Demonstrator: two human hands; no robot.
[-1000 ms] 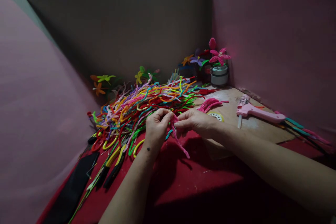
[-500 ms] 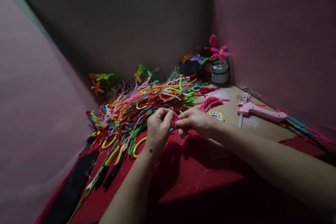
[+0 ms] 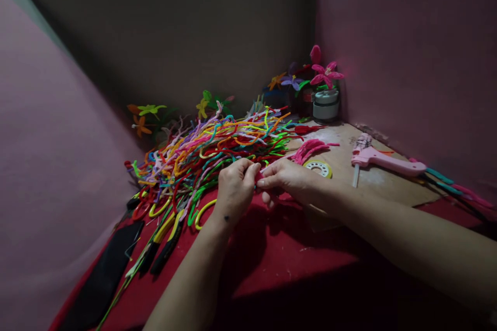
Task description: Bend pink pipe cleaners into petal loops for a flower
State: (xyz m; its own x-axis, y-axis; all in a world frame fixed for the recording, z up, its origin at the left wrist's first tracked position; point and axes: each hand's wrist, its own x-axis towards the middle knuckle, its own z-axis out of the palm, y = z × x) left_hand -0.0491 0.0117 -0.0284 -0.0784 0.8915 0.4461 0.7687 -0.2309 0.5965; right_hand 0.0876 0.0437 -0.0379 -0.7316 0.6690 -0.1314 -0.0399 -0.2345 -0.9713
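Note:
Both hands meet at mid-view over the red cloth. My left hand [image 3: 237, 182] is closed, its thumb and forefinger pinched on a small pink pipe cleaner [image 3: 259, 176]. From the other side my right hand [image 3: 285, 180] pinches the same piece; its lower fingers curl underneath. Most of the pink piece is hidden by the fingers, so its shape is hard to make out. Just behind the hands lies a large heap of multicoloured pipe cleaners [image 3: 217, 137]. A bundle of pink pipe cleaners [image 3: 310, 151] rests beyond my right hand, near a yellow and white tape roll [image 3: 318, 168].
On the board [image 3: 396, 191] at right lies a pink glue gun [image 3: 388, 160]. A pink pipe-cleaner flower [image 3: 326, 75] stands in a grey-white pot [image 3: 325, 106]. Black-and-yellow pliers [image 3: 167, 243] and a flat black object [image 3: 106, 274] lie at left on the red cloth [image 3: 279, 258].
My fingers have shifted slightly around the pink piece, and less of it shows between them. Both hands stay together in nearly the same place. The whole view has tilted a little.

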